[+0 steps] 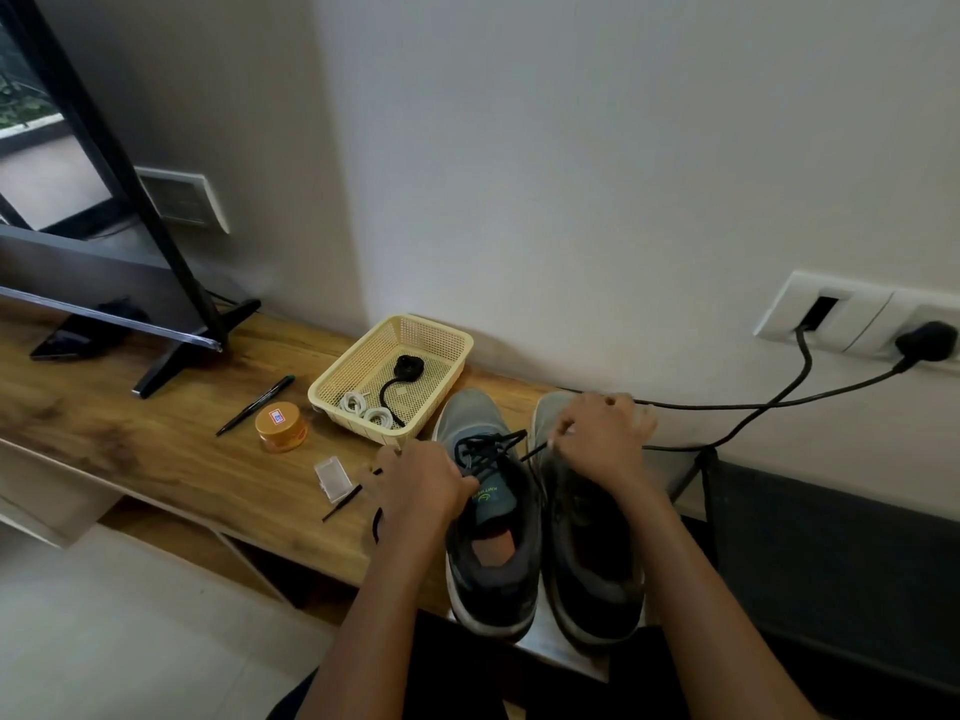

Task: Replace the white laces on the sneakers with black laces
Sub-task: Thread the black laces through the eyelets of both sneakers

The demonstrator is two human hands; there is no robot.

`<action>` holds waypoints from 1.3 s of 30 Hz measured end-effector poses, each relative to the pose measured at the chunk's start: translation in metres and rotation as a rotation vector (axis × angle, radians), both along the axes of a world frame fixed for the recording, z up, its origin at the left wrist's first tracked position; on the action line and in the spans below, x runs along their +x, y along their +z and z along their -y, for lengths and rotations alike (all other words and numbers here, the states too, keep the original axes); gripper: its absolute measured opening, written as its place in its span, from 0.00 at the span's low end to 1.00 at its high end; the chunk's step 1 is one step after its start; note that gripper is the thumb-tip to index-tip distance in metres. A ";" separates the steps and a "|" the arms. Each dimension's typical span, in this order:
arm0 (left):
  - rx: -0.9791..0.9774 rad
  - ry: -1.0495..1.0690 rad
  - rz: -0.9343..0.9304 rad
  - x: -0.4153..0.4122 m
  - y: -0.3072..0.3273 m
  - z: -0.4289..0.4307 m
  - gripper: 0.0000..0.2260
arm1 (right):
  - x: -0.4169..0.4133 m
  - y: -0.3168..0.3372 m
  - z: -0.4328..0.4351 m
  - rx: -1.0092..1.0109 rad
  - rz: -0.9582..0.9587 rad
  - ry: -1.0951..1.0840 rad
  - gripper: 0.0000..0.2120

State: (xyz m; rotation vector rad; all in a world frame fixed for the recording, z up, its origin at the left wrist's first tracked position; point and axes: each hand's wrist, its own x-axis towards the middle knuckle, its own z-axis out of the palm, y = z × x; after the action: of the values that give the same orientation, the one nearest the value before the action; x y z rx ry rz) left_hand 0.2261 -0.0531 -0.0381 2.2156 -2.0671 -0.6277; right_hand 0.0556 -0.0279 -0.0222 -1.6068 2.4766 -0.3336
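Observation:
Two grey and black sneakers stand side by side on the wooden shelf, toes to the wall. The left sneaker [488, 517] carries a black lace [488, 449] threaded through its front eyelets. My left hand [421, 485] grips the lace's left end at the shoe's left side; the tail hangs down past the shelf edge. My right hand [597, 433] pinches the other end, pulled taut over the right sneaker [587, 553], whose front my right hand hides. Two coiled white laces [366, 410] lie in the yellow basket [452, 350].
The basket also holds a black plug with its cord [408, 368]. Left of it lie a pen [254, 405], an orange tin [280, 426] and a small clear box [332, 478]. A TV stand foot [171, 361] is far left. Black cables [753, 407] run from wall sockets at right.

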 end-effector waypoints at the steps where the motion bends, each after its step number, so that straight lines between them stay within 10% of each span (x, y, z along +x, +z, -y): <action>1: -0.003 -0.001 -0.003 -0.001 0.001 -0.001 0.15 | -0.006 0.002 0.000 -0.015 0.018 -0.079 0.07; 8: 0.016 0.009 -0.027 0.000 0.003 -0.001 0.16 | -0.030 0.005 -0.009 -0.177 -0.022 -0.471 0.13; 19: 0.021 -0.019 0.000 0.000 0.001 -0.002 0.18 | 0.014 -0.003 0.000 0.030 0.036 0.264 0.06; 30: 0.062 -0.021 0.037 0.003 0.006 0.000 0.17 | -0.024 0.006 -0.009 -0.006 0.058 -0.318 0.09; 39: 0.013 -0.027 -0.359 0.022 -0.013 0.012 0.12 | 0.008 0.003 0.000 -0.069 0.151 0.142 0.11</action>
State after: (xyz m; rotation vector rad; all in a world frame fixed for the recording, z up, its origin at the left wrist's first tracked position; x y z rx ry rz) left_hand 0.2478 -0.0652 -0.0513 1.9098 -1.9150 -0.9622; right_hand 0.0636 -0.0277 -0.0195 -1.7050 2.2490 -0.5044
